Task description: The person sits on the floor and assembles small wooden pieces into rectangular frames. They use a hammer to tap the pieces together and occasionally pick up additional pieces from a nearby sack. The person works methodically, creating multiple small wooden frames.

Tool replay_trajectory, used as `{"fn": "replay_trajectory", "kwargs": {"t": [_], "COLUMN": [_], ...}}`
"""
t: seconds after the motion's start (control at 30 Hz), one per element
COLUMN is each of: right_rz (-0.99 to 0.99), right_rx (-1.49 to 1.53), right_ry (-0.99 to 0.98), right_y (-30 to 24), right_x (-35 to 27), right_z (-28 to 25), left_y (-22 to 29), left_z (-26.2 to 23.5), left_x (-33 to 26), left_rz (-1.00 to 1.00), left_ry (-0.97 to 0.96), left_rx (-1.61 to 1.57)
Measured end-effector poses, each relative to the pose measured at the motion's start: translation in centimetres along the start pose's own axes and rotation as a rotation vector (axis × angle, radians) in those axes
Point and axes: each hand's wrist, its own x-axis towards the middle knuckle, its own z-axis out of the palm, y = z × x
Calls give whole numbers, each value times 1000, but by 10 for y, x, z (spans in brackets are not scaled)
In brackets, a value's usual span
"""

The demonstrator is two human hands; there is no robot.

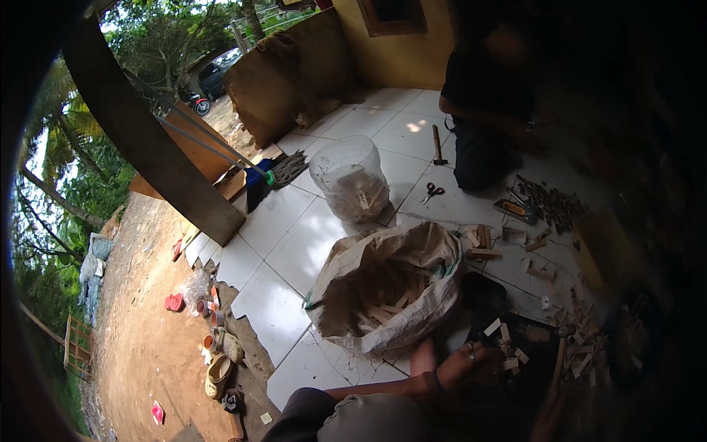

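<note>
Tan clogs (218,370) stood at the tile edge on the dirt side, presumably to spare the floor. Right of them, a clear tub (346,166) sat upright on the tiles; its contents were unclear. The woven sack (353,258) stood with its mouth rolled wide, wood strips (390,309) inside, placed within reach of the seated person, likely for easy access. Scissors (434,191) and a hammer (440,147) lay near the co-worker (482,140), probably for that person's use. The left hand (471,361) was low, fingers curled narrow beside small wooden pieces (511,364) on a dark slab (541,342); whether it gripped one could not be told. The slab probably served as a firm base. The right hand was lost in shadow, state not readable. Farther right, loose offcuts (582,361) lay heaped beside the slab, apparently close for handling.
</note>
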Motion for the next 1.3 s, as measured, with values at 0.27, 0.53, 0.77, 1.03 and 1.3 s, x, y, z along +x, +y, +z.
{"fn": "replay_trajectory", "kwargs": {"t": [0.27, 0.53, 0.77, 1.03, 1.3], "right_rz": [-60, -331, -296, -352, -426], "right_rx": [42, 111, -1, -35, -8], "right_ry": [-329, -221, -395, -362, -165], "right_y": [-26, -31, -28, -31, -28], "right_x": [-30, -32, -38, -38, -39], "right_z": [-17, -24, -24, -21, -16], "left_y": [0, 12, 13, 9, 11], "left_z": [-2, 9, 8, 6, 6], "left_x": [-4, -1, -1, -1, 1], "left_rz": [174, 592, 635, 675, 687], "left_ry": [-65, -54, -12, 17, -11], "left_rx": [273, 852, 989, 1032, 1047]}}
